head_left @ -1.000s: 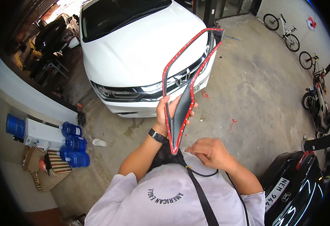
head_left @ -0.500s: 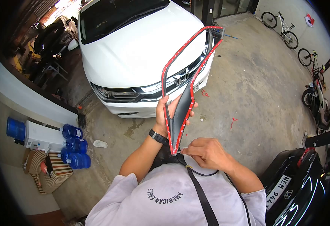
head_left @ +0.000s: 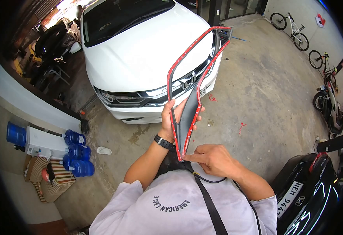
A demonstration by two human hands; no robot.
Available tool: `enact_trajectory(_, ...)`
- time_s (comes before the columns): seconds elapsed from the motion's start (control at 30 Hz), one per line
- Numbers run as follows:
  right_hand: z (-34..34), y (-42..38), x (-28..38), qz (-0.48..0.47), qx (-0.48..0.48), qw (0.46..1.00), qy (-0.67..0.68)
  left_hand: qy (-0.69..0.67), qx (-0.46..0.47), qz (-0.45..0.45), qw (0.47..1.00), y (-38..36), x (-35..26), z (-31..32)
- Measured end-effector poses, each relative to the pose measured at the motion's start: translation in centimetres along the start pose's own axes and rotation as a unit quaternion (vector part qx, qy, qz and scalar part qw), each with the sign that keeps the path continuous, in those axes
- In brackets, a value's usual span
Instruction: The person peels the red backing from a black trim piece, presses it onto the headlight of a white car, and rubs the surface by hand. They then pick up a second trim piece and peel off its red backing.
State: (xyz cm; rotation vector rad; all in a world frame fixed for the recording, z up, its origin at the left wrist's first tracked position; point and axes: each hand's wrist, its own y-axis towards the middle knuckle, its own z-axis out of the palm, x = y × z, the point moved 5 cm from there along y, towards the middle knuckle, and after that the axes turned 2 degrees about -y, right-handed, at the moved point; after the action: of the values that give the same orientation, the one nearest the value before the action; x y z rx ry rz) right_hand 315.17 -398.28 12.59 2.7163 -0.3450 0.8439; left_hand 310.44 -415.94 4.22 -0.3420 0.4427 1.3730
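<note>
My left hand [head_left: 168, 122] is closed round a black car light trim frame [head_left: 188, 106], gripping its lower half with the fingers behind it. Red-backed adhesive tape [head_left: 169, 84] runs along the trim's edges. The trim stands tilted, its pointed end near my chest and its wide end over the white car's front. At the pointed end, my right hand [head_left: 214, 159] touches the tape with an outstretched index finger. Its other fingers are curled and partly hidden, and no object shows in them.
A white car [head_left: 140, 58] stands ahead, and the rear of a black car [head_left: 312, 192] is at the lower right. Several blue water jugs [head_left: 79, 150] are at left. Red tape scraps [head_left: 242, 127] lie on the concrete floor. Bicycles [head_left: 296, 35] lean along the right wall.
My right index finger has stretched out and moved slightly left onto the trim's pointed end. The left hand keeps the trim in nearly the same place.
</note>
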Motion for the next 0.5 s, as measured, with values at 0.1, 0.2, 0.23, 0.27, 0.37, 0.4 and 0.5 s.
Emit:
enact_trajectory(0.1, 0.3, -0.2, -0.3, 0.032, 0.009, 0.999, 0.029, -0.006, -0.006, 0.02, 1.0, 0.0, -0.1, 0.4)
enact_trajectory(0.2, 1.4, -0.7, -1.4, 0.069, -0.01, 0.988, 0.135, 0.001, -0.013, 0.026, 1.0, -0.2, -0.3, 0.5)
enact_trajectory(0.23, 1.8, -0.6, -1.8, 0.07, -0.01, 0.988, 0.134, 0.031, -0.015, 0.032, 0.999, -0.2, -0.5, 0.5)
enact_trajectory(0.27, 1.8, -0.4, -2.6, 0.087, -0.041, 0.976, 0.197, 0.061, -0.016, 0.038, 0.997, -0.3, -0.7, 0.5)
enact_trajectory(0.37, 0.8, -0.1, -4.1, 0.134, -0.122, 0.938, 0.295, 0.065, 0.004, 0.039, 0.997, -0.6, -0.7, 1.2)
enact_trajectory(0.4, 0.1, 0.0, -4.8, 0.162, -0.173, 0.914, 0.328, 0.064, 0.005, 0.037, 0.997, -0.5, -0.5, 1.8)
enact_trajectory(0.5, -3.4, 0.0, -6.8, 0.217, -0.225, 0.889, 0.336, 0.073, 0.032, 0.037, 0.996, -0.6, -1.0, 2.1)
